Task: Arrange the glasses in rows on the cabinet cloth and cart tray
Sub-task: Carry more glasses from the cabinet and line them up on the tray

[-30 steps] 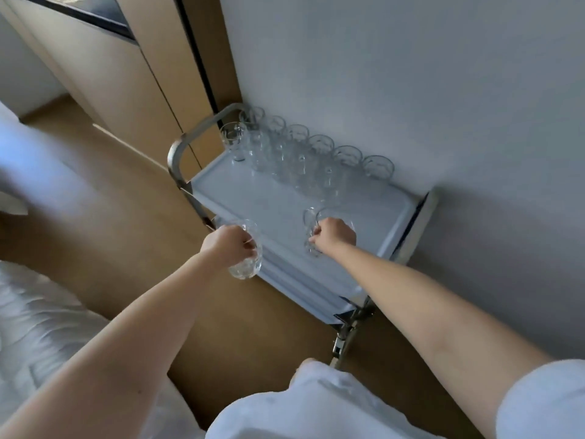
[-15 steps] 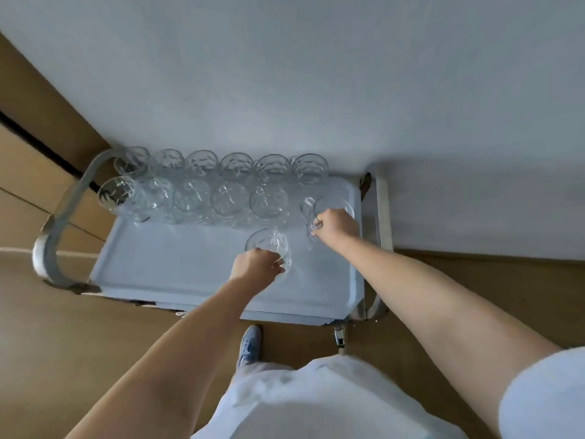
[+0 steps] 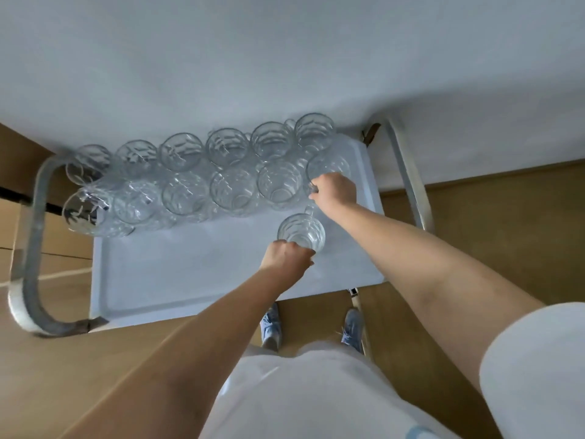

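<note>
A pale blue cart tray (image 3: 177, 274) carries two rows of clear glass mugs along the wall. The back row (image 3: 180, 152) and the front row (image 3: 232, 191) each hold several. My right hand (image 3: 332, 191) grips the handle of a glass (image 3: 329, 169) standing at the right end of the front row. My left hand (image 3: 286, 259) grips another glass (image 3: 302, 231) by its near side; this one stands alone on the tray, in front of the front row's right end.
A white wall runs behind the cart. A metal push handle (image 3: 30, 248) curves round the tray's left end, and a metal rail (image 3: 408, 172) runs along the right. Wooden floor lies all around; my shoes (image 3: 270, 327) stand just before the tray's near edge.
My right hand has carried its glass back into the right end of the front row. My left hand has brought its glass over the tray's right part. The view has swung over the cart.
</note>
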`<control>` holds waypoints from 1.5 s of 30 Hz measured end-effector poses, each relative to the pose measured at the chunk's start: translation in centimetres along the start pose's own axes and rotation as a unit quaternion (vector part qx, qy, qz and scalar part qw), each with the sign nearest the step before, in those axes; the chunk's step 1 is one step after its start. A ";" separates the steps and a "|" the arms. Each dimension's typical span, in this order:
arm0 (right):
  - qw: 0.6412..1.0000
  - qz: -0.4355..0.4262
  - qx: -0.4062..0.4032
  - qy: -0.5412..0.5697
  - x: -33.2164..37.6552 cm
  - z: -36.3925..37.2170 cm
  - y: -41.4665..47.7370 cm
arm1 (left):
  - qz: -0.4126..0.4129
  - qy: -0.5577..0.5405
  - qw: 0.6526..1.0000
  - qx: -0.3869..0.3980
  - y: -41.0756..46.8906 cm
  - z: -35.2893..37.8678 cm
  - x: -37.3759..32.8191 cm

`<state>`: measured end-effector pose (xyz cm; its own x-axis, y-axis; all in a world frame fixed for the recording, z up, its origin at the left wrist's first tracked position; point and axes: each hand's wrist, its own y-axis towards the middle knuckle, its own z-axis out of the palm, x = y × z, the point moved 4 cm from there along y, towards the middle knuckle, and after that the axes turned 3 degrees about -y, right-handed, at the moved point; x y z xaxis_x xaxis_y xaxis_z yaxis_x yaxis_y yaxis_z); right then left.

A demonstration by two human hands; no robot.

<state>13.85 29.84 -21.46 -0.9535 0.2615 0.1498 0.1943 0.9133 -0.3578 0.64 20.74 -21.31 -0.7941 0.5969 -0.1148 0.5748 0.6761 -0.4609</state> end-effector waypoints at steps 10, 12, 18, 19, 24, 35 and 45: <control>0.996 -0.058 -0.010 -0.072 0.8 0.7 -0.5 | -0.001 0.008 1.000 -0.004 0.0 0.3 0.3; 0.993 -0.062 -0.040 -0.090 0.3 0.7 -1.3 | -0.013 -0.010 1.000 -0.008 0.0 0.2 0.2; 0.986 -0.062 -0.131 0.083 -1.4 2.8 -7.1 | -0.054 -0.067 0.996 -0.016 0.5 0.4 0.1; 0.985 -0.079 -0.126 0.088 -1.3 3.3 -8.0 | -0.061 -0.073 0.995 -0.013 0.4 0.3 0.1; 0.986 -0.128 -0.032 0.099 -0.6 3.8 -10.1 | -0.092 -0.096 0.991 0.010 0.6 0.1 0.0; 0.962 -0.245 0.088 0.085 0.1 3.3 -10.2 | -0.181 -0.052 0.981 -0.044 -4.7 -0.9 2.4; 0.891 -0.413 0.187 0.011 21.3 8.4 -14.6 | -0.432 -0.069 0.896 -0.078 -20.4 2.5 18.8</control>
<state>-11.26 19.40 -20.79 -0.7305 -0.4414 0.5210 -0.6657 0.6305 -0.3992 -26.53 17.05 -16.26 -0.9664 -0.2307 0.1135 -0.2548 0.9185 -0.3025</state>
